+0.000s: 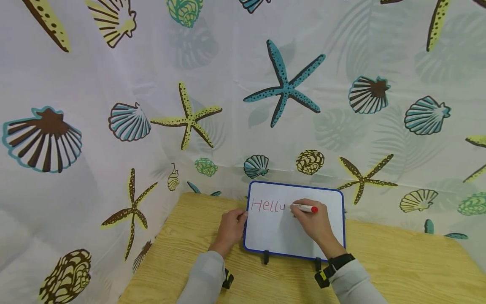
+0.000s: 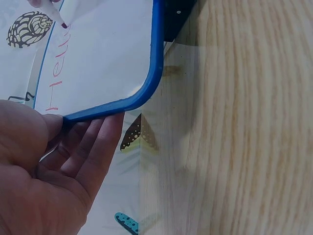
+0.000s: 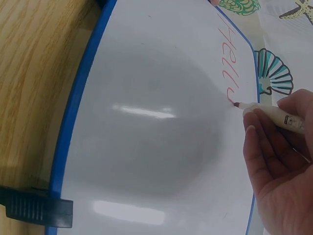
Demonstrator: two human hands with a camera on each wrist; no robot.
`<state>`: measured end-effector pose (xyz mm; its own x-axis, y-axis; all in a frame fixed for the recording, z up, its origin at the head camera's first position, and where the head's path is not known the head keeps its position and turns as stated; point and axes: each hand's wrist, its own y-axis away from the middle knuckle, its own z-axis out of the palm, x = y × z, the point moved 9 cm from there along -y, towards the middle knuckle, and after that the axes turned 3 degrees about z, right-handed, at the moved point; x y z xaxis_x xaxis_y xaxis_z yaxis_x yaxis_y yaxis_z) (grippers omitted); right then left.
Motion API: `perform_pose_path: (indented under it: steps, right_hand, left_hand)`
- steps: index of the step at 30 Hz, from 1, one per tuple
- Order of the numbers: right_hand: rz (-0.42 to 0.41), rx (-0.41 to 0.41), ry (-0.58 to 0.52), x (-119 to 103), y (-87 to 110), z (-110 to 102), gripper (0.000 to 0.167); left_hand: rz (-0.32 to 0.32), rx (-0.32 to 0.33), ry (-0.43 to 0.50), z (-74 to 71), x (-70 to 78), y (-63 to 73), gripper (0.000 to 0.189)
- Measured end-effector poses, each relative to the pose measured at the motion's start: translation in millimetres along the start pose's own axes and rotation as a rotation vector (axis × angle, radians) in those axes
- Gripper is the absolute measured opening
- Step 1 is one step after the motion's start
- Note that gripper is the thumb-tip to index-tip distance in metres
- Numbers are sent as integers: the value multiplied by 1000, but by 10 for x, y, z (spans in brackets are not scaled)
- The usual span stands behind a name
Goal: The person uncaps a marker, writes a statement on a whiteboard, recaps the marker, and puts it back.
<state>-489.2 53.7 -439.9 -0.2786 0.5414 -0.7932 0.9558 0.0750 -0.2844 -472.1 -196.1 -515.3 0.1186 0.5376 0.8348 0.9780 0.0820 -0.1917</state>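
Note:
A whiteboard with a blue frame stands tilted on a wooden table, held up by small black feet. My left hand grips its left edge, thumb at the front and fingers behind, as the left wrist view shows. Between thumb and fingers of my right hand is a white marker with a red end. Its dark tip is at the board surface. Red lettering near the top reads "Hell", followed by a u-shaped open stroke that ends at the tip.
Behind the table hangs a white curtain printed with starfish and shells, close to the board's upper edge. Black straps sit at the wrists, over grey sleeves. Wooden tabletop extends to both sides of the board.

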Motion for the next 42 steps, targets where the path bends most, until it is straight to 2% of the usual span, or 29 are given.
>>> perform_pose_path:
  steps: [17, 32, 36, 42]
  right_hand:
    - [-2, -38, -69, -31, -33, 48, 17]
    - [3, -76, -77, -35, -32, 54, 16]
    - [4, -35, -70, -29, -40, -38, 17]
    - [33, 23, -58, 39, -22, -198, 16]
  left_hand:
    - [1, 9, -20, -7, 26, 2, 25]
    - [-8, 12, -21, 15, 49, 8, 27]
    - [-10, 6, -15, 29, 62, 11, 27]
    - [-37, -1, -14, 39, 7, -1, 29]
